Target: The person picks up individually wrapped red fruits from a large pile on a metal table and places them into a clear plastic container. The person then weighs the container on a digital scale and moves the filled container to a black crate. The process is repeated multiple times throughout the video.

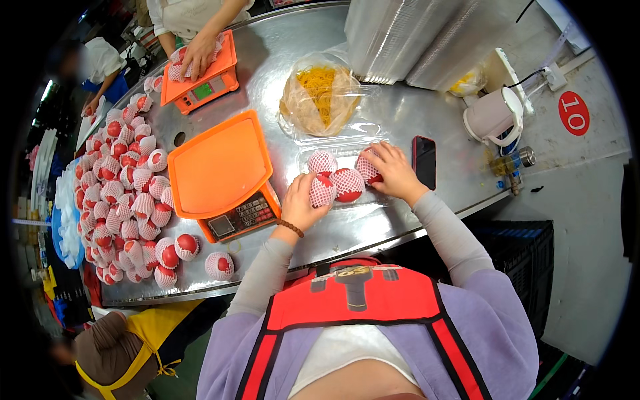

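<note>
Before me a clear plastic clamshell box [345, 150] lies with its lid raised away from me. Several round red fruits in white foam nets are in it. My left hand [301, 202] grips the near left netted fruit [323, 191], its fingers curled over the left side. On the right, my right hand [392, 170] holds another netted fruit [368, 165] from above. Between them lie a netted fruit [348, 185] and, farther back, one more netted fruit [322, 162], neither gripped. The undersides of the held fruits are hidden.
An orange scale [220, 165] stands left, beside a heap of netted fruits [125, 195]. Beyond are a bag of yellow rubber bands [320, 95] and tall stacks of clear boxes [400, 40]. A phone [424, 162] and a kettle [492, 115] are right. A co-worker's hand [199, 54] touches fruit on another scale.
</note>
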